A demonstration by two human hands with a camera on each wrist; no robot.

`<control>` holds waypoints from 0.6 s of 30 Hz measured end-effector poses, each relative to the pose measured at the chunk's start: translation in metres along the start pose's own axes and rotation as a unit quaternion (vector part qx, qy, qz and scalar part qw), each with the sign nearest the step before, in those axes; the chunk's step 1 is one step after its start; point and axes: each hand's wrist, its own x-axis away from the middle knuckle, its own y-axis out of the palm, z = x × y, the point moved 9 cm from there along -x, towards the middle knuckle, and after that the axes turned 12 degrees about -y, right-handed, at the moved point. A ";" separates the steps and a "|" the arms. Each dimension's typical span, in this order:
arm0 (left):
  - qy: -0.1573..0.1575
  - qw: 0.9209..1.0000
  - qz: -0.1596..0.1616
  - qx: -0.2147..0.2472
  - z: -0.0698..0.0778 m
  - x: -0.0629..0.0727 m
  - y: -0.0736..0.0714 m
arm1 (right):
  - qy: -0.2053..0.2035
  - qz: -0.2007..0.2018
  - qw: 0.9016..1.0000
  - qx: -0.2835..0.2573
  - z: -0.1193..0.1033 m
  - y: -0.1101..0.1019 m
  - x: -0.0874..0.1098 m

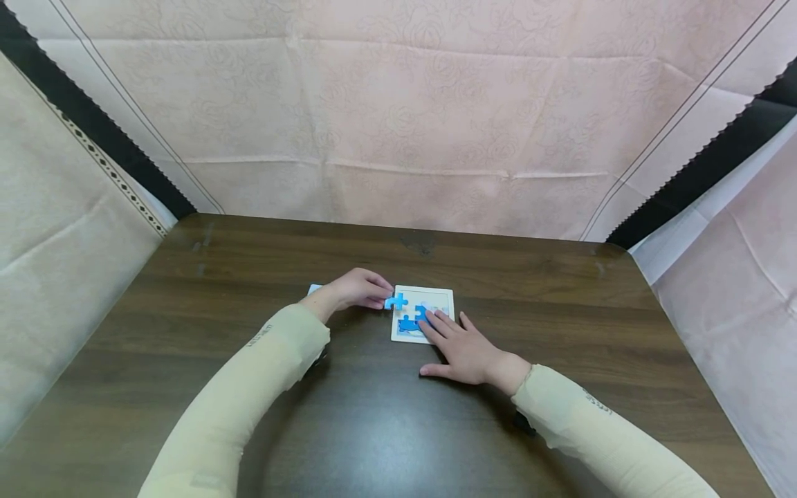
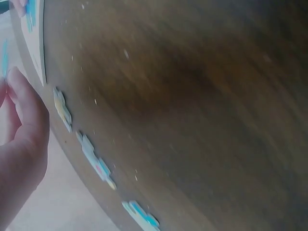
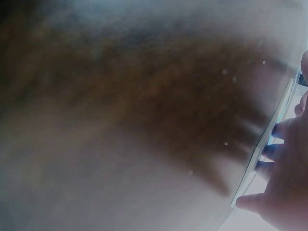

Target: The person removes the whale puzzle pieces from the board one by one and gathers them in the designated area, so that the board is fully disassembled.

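My left hand [image 1: 358, 289] pinches a light blue jigsaw piece [image 1: 396, 301] between thumb and fingertips, over the left edge of a small white puzzle board [image 1: 401, 337]. The same piece [image 2: 5, 55] shows edge-on in the left wrist view. Darker blue pieces [image 1: 407, 324] lie within the board's frame. My right hand [image 1: 463, 351] is spread across the board's right side, its straight fingers resting on the puzzle and covering part of it. In the right wrist view, the fingertips of the right hand [image 3: 284, 163] reach over the board's edge [image 3: 264, 137].
Loose jigsaw pieces lie in a row left of the board: one [image 2: 62, 109] nearest it, another [image 2: 96, 161] farther along, and a blue-and-white one [image 2: 141, 216]. A brown wooden table [image 1: 261, 249] carries everything. Pale cloth [image 1: 398, 124] hangs behind its far edge.
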 end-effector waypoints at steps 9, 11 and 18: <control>0.004 1.000 0.003 -0.002 -0.009 0.008 -0.022 | -0.003 0.008 1.000 0.000 -0.001 -0.002 0.001; 0.002 1.000 0.006 -0.003 -0.012 0.009 -0.027 | -0.003 0.009 1.000 0.001 -0.001 -0.002 0.001; 0.005 1.000 0.003 0.005 -0.022 0.016 -0.042 | -0.005 0.011 1.000 0.002 -0.001 -0.002 0.001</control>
